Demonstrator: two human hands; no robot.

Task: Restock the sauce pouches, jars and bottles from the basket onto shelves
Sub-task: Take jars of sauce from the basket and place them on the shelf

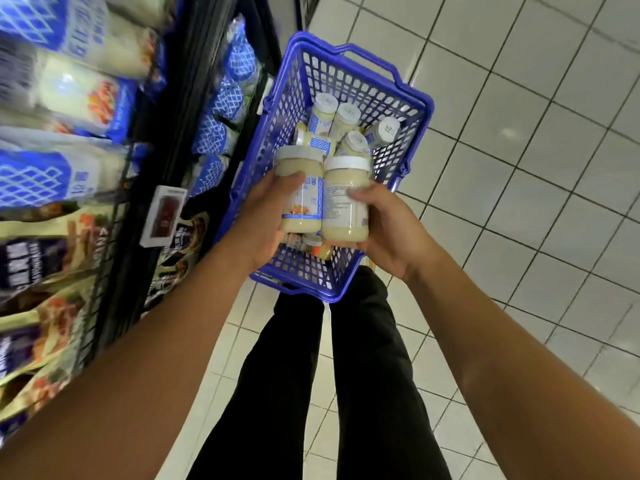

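A blue plastic basket (412, 109) stands on the tiled floor in front of my legs. Several white-capped bottles and jars of pale sauce (346, 123) lie inside it. My left hand (266, 216) grips one white-lidded jar of cream-coloured sauce (298, 188) with a blue label. My right hand (384, 223) grips a second, similar jar (346, 199) right beside it. Both jars are held above the near half of the basket, side by side and touching.
A black shelf unit (173, 140) runs along the left, stocked with blue-and-white sauce pouches (69, 98) above and dark and tan pouches (38, 271) below. A price tag holder (164, 216) hangs on the shelf edge. White floor tiles (519, 168) spread to the right.
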